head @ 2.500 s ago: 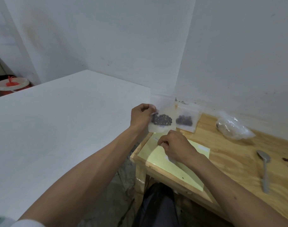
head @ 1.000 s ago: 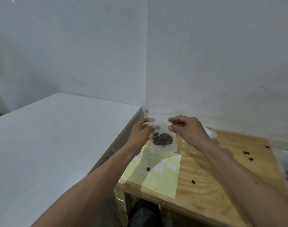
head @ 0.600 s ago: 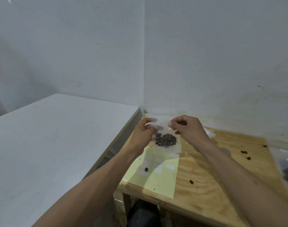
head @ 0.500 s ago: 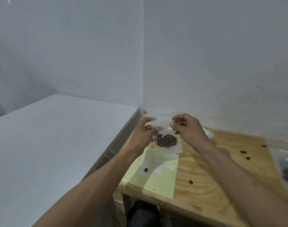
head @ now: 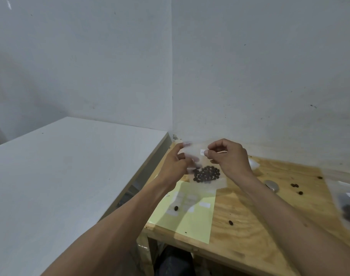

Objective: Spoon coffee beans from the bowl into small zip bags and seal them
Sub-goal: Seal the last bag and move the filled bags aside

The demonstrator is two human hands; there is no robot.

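Observation:
A small clear zip bag (head: 207, 181) with dark coffee beans (head: 206, 173) in its bottom hangs above the wooden table (head: 269, 226). My left hand (head: 175, 165) pinches the bag's upper left side. My right hand (head: 228, 157) pinches the top right corner, thumb and forefinger closed on a small white label. The bag tilts slightly, its lower right corner out. A grey spoon (head: 271, 185) lies on the table, mostly hidden behind my right wrist. No bowl is in view.
A pale yellow sheet (head: 190, 216) with white stickers lies under the bag, one bean on it. Loose beans (head: 294, 185) dot the wood. A filled bag (head: 349, 208) lies at the right edge. A white table (head: 60, 176) stands to the left, walls close behind.
The camera swung right, and the filled bags by the wall left the view. My right hand rose from the yellow sheet to the bag's top right corner. The bag tilted and drifted a little right.

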